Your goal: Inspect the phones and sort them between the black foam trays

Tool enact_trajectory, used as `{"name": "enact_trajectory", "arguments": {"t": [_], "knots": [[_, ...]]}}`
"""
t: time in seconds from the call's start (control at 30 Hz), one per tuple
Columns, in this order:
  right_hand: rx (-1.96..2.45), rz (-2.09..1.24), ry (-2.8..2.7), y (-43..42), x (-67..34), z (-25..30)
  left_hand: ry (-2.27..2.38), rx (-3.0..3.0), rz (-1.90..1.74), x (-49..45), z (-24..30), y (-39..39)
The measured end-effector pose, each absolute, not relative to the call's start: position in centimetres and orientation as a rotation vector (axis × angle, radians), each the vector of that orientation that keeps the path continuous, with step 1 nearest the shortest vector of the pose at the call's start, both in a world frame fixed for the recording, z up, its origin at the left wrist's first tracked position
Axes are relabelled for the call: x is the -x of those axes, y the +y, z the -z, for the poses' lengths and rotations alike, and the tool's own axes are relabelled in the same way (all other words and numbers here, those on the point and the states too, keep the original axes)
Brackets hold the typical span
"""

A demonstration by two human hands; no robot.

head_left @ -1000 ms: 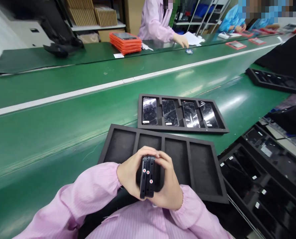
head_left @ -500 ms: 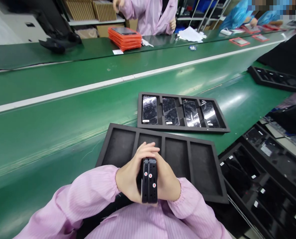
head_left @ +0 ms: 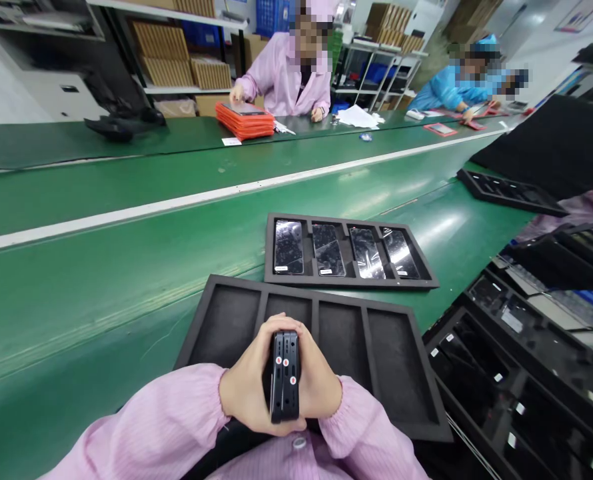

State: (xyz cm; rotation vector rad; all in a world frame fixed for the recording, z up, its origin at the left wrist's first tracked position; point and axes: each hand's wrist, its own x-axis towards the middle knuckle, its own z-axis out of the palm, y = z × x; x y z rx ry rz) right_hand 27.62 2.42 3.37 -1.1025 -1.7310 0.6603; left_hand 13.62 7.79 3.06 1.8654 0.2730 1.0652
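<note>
Clasping: left fingers (head_left: pixel 278 324) and right fingers (head_left: pixel 306 347), curved in from either side round a block of dark handsets (head_left: pixel 285 387), meeting at its far edge. Handsets at least two, exact count uncertain, pressed flat to one another and standing on edge between the palms; three small stickers (head_left: pixel 286 363), white with red marks, on the upturned ends. Behind the fingers, pink sleeves (head_left: pixel 171 417).

Just beyond the fingers: black tray (head_left: pixel 389 353), four compartments, lying on the green counter (head_left: pixel 101 280). Farther out: second tray (head_left: pixel 301 281), holding four glossy panels (head_left: pixel 329 250), one to each compartment.

Right of the fingers: more black trays (head_left: pixel 505 405), loaded with dark panels bearing white labels.

Well ahead of the fingers, across a pale strip (head_left: pixel 176 202): orange stack (head_left: pixel 246 127), a pink-clad co-worker (head_left: pixel 276 67) with one hand at it; white papers (head_left: pixel 357 117) nearby.
</note>
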Motion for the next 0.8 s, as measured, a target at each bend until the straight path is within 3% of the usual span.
{"name": "enact_trajectory", "arguments": {"t": [0.8], "knots": [[1.077,-0.739,-1.652,2.49,-27.71,-2.1,0.175,-1.712,-1.061,-14.17,-3.5,7.86]]}}
